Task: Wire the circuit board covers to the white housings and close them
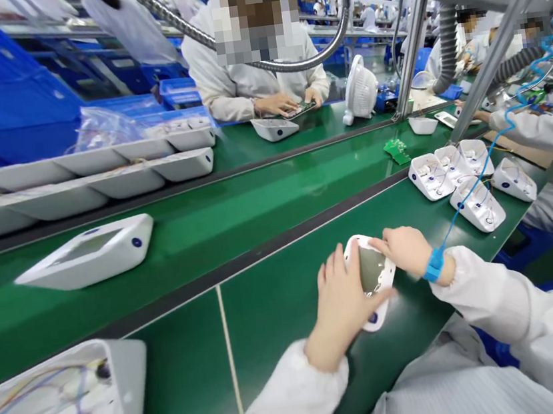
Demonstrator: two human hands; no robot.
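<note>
We've got the white plastic display cover (388, 276) at the green workbench (273, 342), front side; can't tell if touching. Left hand (337, 288) spans it, fingers & thumb gripping; right hand (407, 248) pinches upper-right edge. Prob. light, stiff, slick; grey window (370, 264) scratchable, so we'd hold edges. No legible txt/brands.
</note>
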